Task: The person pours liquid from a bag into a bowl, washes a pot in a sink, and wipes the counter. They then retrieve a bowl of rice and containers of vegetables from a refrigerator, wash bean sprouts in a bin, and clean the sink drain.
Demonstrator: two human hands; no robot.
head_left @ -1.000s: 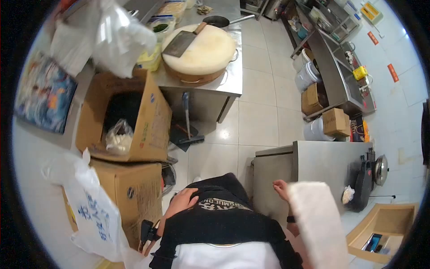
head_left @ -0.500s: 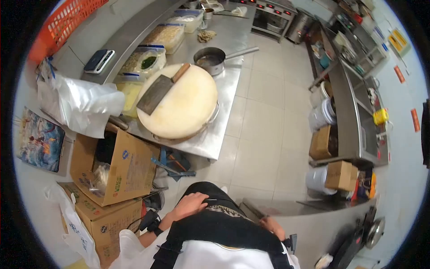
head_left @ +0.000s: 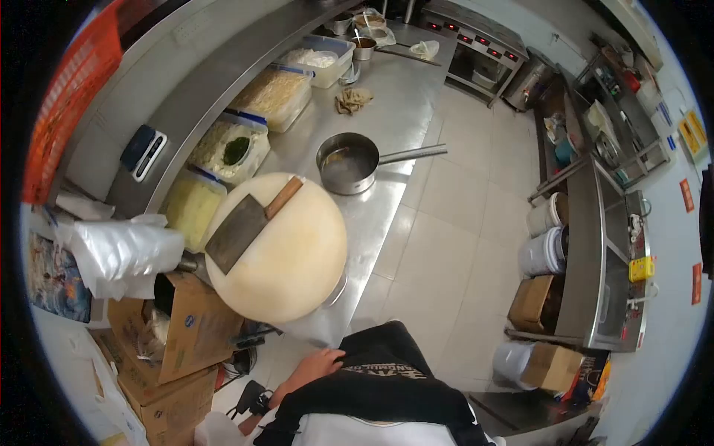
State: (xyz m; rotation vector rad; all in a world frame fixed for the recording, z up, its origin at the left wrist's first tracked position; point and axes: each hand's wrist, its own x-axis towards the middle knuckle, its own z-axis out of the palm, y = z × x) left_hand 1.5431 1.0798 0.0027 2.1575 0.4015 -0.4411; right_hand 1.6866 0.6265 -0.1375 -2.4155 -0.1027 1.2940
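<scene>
Left hand (head_left: pixel 316 366) lies flat with fingers loosely together on the dark apron (head_left: pixel 375 364), holding nothing. Right hand is out of view. Just beyond the hand, the round chopping board (head_left: pixel 286 256) sits on the steel bench (head_left: pixel 379 201); a cleaver (head_left: pixel 239 232) rests on it.

The person's left hand (head_left: pixel 316 366) rests flat, fingers spread, against their own dark-clothed front, forearm bent; the right hand is out of view.
</scene>
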